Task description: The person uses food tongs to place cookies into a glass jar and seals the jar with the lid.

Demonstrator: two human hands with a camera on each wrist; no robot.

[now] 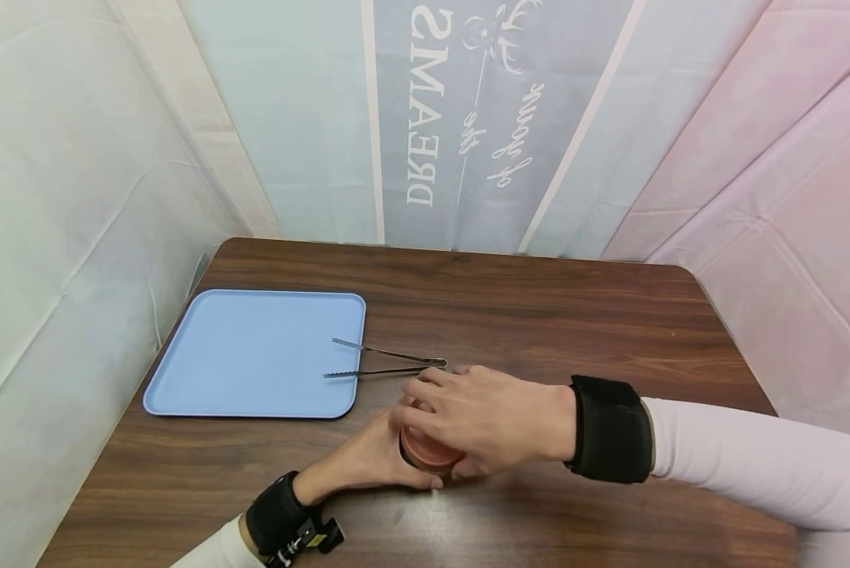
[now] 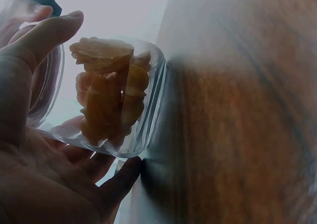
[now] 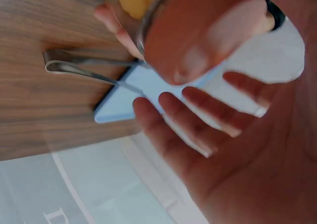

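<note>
Left hand (image 1: 368,461): wrapped round glass jar (image 2: 114,97) of orange snacks, near table's front edge. Right hand (image 1: 477,418): spread, ungripping, over orange lid (image 1: 428,451). Jar should be steadied firmly before lid is twisted.

Both hands (image 1: 425,438) around an orange-lidded, seemingly glass jar (image 1: 428,451) near tongs (image 1: 385,360), blue tray (image 1: 254,353).
</note>
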